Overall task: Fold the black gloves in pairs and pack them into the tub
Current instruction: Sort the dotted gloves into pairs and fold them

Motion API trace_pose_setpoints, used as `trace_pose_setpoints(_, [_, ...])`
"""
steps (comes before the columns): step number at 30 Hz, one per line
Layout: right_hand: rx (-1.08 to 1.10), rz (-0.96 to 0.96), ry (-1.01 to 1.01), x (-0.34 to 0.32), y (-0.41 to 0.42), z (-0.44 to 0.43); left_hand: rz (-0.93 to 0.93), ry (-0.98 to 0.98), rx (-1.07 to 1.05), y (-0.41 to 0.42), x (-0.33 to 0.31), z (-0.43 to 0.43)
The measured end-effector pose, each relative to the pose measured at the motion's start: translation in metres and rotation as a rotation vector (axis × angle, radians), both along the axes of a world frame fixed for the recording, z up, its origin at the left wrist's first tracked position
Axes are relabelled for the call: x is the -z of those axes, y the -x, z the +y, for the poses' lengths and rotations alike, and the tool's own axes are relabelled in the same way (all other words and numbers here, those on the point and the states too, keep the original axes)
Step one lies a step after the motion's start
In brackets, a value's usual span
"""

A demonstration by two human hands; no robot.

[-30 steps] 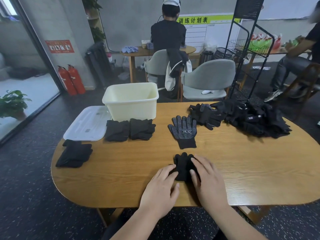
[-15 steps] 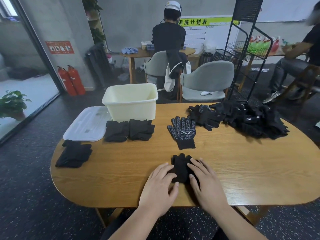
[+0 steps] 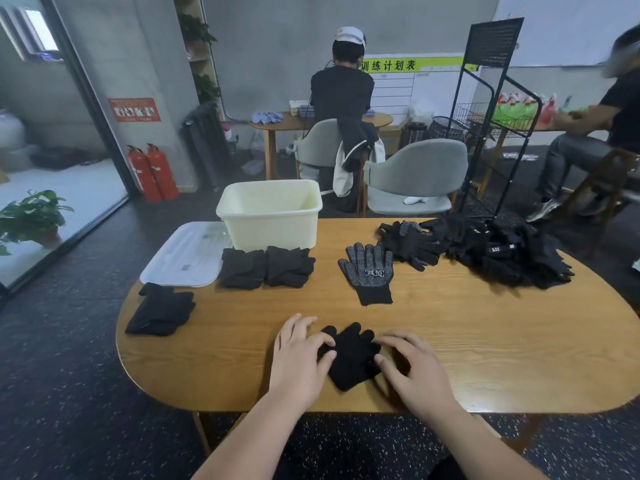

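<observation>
A folded black glove pair (image 3: 351,356) lies on the wooden table (image 3: 485,341) near its front edge. My left hand (image 3: 301,358) rests on its left side and my right hand (image 3: 412,368) on its right side, fingers lightly bent and pressing the fabric. Farther back a dotted black glove (image 3: 369,271) lies flat, palm up. A heap of loose black gloves (image 3: 491,251) sits at the back right. Two folded pairs (image 3: 266,266) lie in front of the cream tub (image 3: 270,213), and another folded pair (image 3: 161,310) lies at the left edge.
The tub's white lid (image 3: 187,254) lies to the left of the tub. Behind the table stand grey chairs (image 3: 415,174) and a black wire rack (image 3: 491,116). One person sits at a far table, another at the right.
Both hands have spread apart across the folded pair, exposing more of it. The left hand slid left, the right hand slid right.
</observation>
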State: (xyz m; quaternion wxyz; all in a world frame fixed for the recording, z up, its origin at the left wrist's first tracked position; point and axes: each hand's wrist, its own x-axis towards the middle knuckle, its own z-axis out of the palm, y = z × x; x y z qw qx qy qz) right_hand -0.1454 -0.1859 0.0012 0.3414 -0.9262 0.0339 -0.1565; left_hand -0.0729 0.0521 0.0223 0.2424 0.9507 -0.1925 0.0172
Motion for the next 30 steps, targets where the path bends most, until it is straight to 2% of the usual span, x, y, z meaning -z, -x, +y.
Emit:
trace_pose_setpoints(6, [-0.009,0.186,0.19,-0.011,-0.018,0.013,0.039,0.005,-0.067,-0.018,-0.008,0.056])
trace_pose_setpoints(18, [-0.221,0.19,0.355,-0.026,-0.06,0.115,0.059,-0.084,-0.219,-0.027,-0.016,0.143])
trace_pose_setpoints(23, [-0.213,0.155,0.35,-0.023,-0.078,0.144,0.009,-0.144,-0.405,-0.023,-0.019,0.148])
trace_pose_setpoints(27, [-0.118,0.178,0.325,-0.019,-0.09,0.156,0.183,-0.153,-0.416,-0.022,-0.021,0.14])
trace_pose_setpoints(30, [-0.05,0.176,0.287,-0.009,-0.091,0.155,0.305,0.029,-0.398,-0.021,-0.019,0.138])
